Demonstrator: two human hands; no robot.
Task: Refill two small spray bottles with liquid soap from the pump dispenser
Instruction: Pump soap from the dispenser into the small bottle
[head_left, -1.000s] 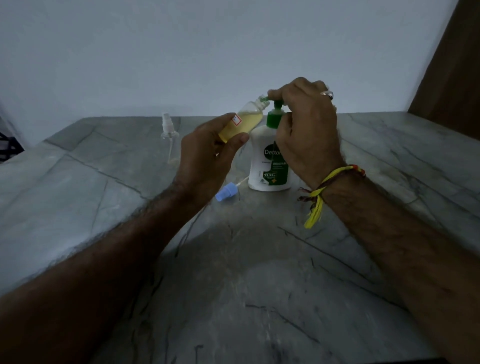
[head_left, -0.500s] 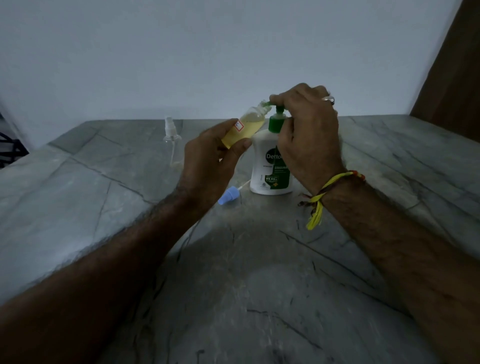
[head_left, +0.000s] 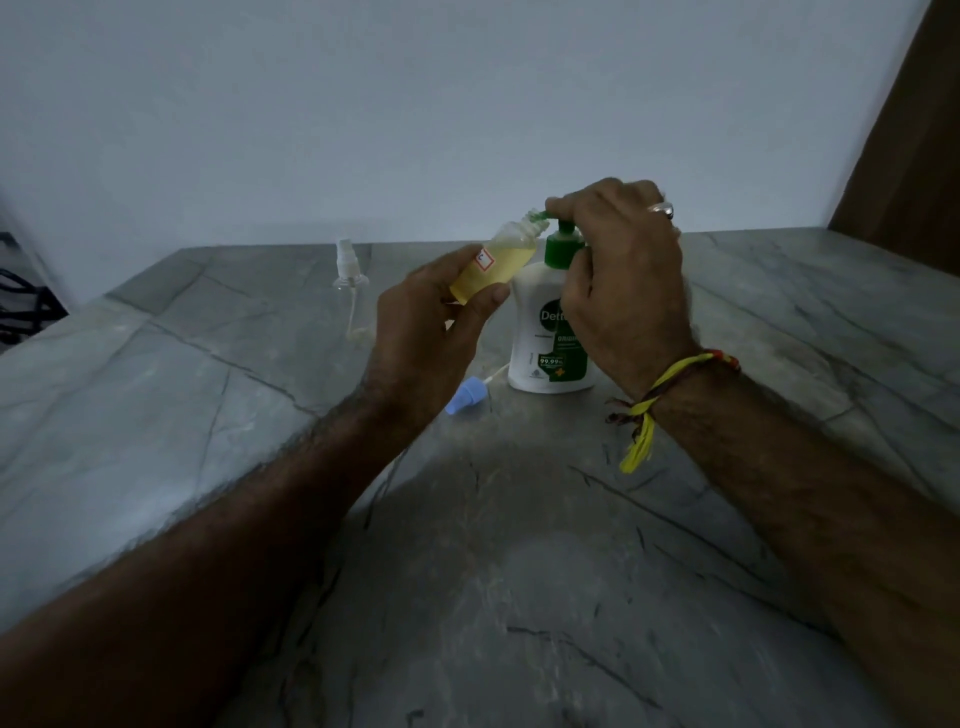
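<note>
Bare, hairy forearms, no sleeves. Right hand (head_left: 626, 280): silver ring (head_left: 662, 209) on one finger; yellow and red-brown thread wristband (head_left: 670, 384), knotted, loose yellow ends hanging. Left hand (head_left: 423, 332): unadorned.

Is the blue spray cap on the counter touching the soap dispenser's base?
Apart. The head view shows bare counter between the blue spray cap and the soap dispenser; only the cap's thin tube reaches toward it.

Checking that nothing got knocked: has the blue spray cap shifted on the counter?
No. The blue spray cap lies in the same place, left of the soap dispenser's base.
</note>
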